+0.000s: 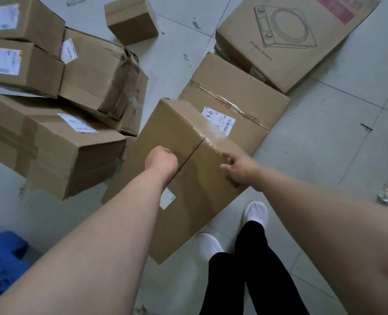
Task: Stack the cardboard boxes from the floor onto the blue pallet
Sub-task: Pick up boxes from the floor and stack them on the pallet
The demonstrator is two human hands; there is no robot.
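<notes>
A large cardboard box [188, 201] with a taped seam and a small white label lies tilted on the floor in front of me. My left hand [162, 161] rests on its top by the seam. Its fingers curl away from the camera, so what they hold is hidden. My right hand [237, 169] grips the box's right edge, thumb on top and fingers down the side. A corner of the blue pallet [2, 260] shows at the bottom left.
Several more boxes are heaped at the left [59, 144] and behind [233, 94]. A flat printed carton [290, 37] lies at the top right and a small box [131, 19] at the top. My white shoes [255, 214] stand just right of the box on grey floor tiles.
</notes>
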